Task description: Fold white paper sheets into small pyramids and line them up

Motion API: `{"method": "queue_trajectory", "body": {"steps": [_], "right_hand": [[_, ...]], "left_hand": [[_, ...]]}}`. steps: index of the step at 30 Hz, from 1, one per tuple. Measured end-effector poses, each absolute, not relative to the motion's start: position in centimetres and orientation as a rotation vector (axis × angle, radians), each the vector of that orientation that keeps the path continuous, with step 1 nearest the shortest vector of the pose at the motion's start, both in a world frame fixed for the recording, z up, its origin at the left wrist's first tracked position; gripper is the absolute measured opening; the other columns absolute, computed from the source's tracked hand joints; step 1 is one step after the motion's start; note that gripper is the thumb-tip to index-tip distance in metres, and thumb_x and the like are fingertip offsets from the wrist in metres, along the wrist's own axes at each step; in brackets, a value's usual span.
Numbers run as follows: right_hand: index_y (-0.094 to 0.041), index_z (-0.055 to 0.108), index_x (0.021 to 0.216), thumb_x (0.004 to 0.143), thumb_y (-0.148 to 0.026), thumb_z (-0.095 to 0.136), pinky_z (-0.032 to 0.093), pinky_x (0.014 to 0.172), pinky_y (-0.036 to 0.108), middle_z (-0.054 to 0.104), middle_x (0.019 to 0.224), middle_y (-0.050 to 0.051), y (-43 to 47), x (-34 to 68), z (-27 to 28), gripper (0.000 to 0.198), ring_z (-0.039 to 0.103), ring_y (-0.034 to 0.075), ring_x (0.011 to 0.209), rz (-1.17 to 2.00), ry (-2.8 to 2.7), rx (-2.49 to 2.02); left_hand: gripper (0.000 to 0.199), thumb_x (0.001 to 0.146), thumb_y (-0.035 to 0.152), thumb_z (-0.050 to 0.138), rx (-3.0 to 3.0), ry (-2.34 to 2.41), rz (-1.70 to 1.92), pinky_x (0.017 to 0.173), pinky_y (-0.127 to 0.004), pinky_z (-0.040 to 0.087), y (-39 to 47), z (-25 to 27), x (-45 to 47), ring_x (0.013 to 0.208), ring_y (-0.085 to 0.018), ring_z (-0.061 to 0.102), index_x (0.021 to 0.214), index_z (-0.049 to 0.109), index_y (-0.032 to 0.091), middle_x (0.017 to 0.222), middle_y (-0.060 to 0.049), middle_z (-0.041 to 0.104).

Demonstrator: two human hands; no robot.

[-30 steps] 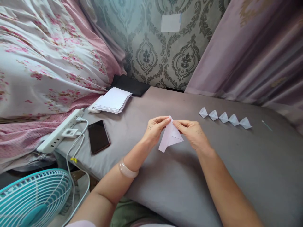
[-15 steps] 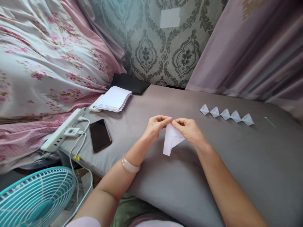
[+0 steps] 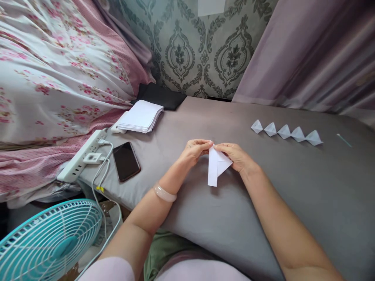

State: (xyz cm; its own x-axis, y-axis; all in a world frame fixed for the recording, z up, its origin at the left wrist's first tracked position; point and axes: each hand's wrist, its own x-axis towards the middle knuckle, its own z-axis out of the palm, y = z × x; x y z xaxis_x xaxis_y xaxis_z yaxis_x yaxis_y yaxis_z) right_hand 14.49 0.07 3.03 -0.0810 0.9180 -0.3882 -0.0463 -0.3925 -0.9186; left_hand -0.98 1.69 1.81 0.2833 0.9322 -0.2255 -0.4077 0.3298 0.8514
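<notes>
A folded sheet of white paper point(image 3: 213, 169) hangs between my two hands above the grey cloth surface. It has a long narrow strip on the left and a triangular flap on the right. My left hand point(image 3: 197, 150) pinches its top edge between thumb and fingers. On the other side my right hand point(image 3: 233, 154) grips the top right of the paper, thumb in front; the fingers behind are partly hidden. Several small folded white paper pieces point(image 3: 284, 132) stand in a row at the right.
Left of my hands lies a dark phone point(image 3: 126, 161), with a white power strip point(image 3: 83, 156) and its cables beside it. A stack of white paper point(image 3: 141, 116) rests farther back, near a black folder-like item point(image 3: 164, 97). A turquoise fan point(image 3: 55, 242) stands at the lower left. A thin stick point(image 3: 344, 139) lies far right.
The view has tilted down slightly, so the surroundings sit higher. Both hands still hold the folded paper, which has turned a little; its triangular flap shows more fully.
</notes>
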Motion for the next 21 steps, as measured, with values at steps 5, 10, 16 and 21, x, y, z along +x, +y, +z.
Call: {"method": "queue_trajectory", "body": {"steps": [5,10,16,21], "right_hand": [[-0.016,0.067,0.069,0.057,-0.034,0.079,0.039,0.052,0.025,0.064,0.060,0.000,0.24,14.84,2.69,0.025,0.053,0.011,0.053,1.583,-0.992,-1.391],[-0.017,0.067,0.071,0.056,-0.040,0.081,0.040,0.054,0.025,0.065,0.063,0.000,0.13,14.92,2.56,0.031,0.054,0.011,0.054,1.579,-1.033,-1.356],[-0.016,0.068,0.070,0.055,-0.037,0.082,0.040,0.053,0.025,0.064,0.061,-0.001,-0.24,14.74,3.02,0.029,0.052,0.010,0.052,1.618,-1.042,-1.334],[-0.016,0.071,0.080,0.058,-0.031,0.082,0.047,0.062,0.026,0.070,0.073,0.003,-0.21,15.05,2.91,0.030,0.060,0.012,0.062,1.667,-1.027,-1.282]], "left_hand": [[0.021,0.061,0.025,0.082,0.788,0.828,1.017,0.068,-0.028,0.047,1.45,2.10,-0.97,0.064,-0.012,0.059,0.070,0.070,0.011,0.069,-0.007,0.066],[0.032,0.059,0.036,0.084,0.909,0.867,1.024,0.062,-0.026,0.045,1.38,1.74,-1.02,0.060,-0.010,0.057,0.071,0.069,0.011,0.067,-0.005,0.065],[0.032,0.054,0.035,0.085,0.942,0.906,1.047,0.061,-0.028,0.044,1.64,1.45,-1.10,0.057,-0.011,0.056,0.066,0.070,0.011,0.062,-0.005,0.064],[0.031,0.054,0.036,0.085,0.948,0.912,1.078,0.060,-0.027,0.044,1.90,1.34,-1.28,0.057,-0.011,0.056,0.067,0.071,0.011,0.063,-0.005,0.065]]}}
